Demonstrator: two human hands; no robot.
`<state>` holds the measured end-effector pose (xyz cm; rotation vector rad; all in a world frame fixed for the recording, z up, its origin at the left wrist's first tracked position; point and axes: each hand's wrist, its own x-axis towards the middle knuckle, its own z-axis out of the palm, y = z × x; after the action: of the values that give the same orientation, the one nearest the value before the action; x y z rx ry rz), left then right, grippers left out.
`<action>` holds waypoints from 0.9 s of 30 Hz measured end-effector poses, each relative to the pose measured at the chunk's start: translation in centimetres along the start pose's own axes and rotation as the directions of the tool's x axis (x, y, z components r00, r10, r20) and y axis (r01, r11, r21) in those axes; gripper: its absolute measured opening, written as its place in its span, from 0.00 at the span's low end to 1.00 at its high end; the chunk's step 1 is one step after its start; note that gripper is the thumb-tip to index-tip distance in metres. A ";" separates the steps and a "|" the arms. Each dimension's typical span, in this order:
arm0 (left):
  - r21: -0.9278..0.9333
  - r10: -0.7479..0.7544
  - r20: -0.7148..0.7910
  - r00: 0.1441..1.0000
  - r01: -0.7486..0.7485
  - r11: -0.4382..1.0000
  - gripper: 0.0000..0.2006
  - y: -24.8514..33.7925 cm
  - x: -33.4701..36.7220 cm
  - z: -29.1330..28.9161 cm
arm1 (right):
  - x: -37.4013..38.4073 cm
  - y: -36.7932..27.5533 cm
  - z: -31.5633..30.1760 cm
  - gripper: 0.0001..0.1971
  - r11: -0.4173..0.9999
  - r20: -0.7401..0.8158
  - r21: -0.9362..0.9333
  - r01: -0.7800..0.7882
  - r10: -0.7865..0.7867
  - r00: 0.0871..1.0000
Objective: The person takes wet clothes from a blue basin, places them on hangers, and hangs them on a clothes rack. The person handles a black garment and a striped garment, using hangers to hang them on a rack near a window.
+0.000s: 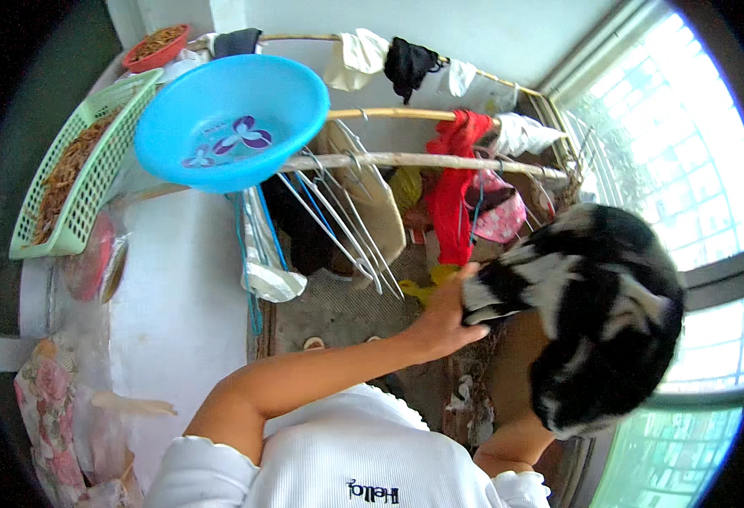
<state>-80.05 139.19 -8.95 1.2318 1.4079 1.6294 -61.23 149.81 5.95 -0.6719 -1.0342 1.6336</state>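
A black-and-white patterned cloth garment (613,288) hangs bunched up at my right, in front of the window. My left hand (446,320) reaches across my body, its fingers closed on the narrow left end of the garment. My right forearm (516,440) rises toward the garment's lower part. The cloth covers my right hand, so its fingers cannot be seen. Just beyond my left hand, a red cloth (455,186) and a pink patterned piece (499,212) hang from a wooden pole (423,159).
A blue basin (304,110) rests on the poles at the left. Beside it lies a green basket (84,233) of dried brown food, with a red bowl (181,41) behind. Wire hangers (363,245) dangle in the middle. Windows (685,110) run along the right.
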 end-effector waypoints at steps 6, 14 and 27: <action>0.207 -0.253 0.028 0.967 0.242 0.948 0.30 -2.8 -5.2 -2.5 | -4.1 6.0 -3.9 0.20 0.948 -0.167 0.167 -0.270 0.297 0.940; -0.297 -0.483 0.227 0.846 0.532 0.793 0.31 0.1 -4.3 0.5 | -3.0 14.6 -6.5 0.13 0.652 -0.164 0.435 -0.621 0.736 0.657; -0.669 -0.704 0.109 0.701 0.576 0.469 0.13 -2.2 -3.1 2.4 | -5.2 18.2 -7.1 0.23 0.563 0.042 0.123 -0.818 0.820 0.571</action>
<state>-76.96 137.68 -11.83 0.0635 1.0193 1.4673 -62.25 145.44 -13.72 -1.1974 -0.5764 2.4723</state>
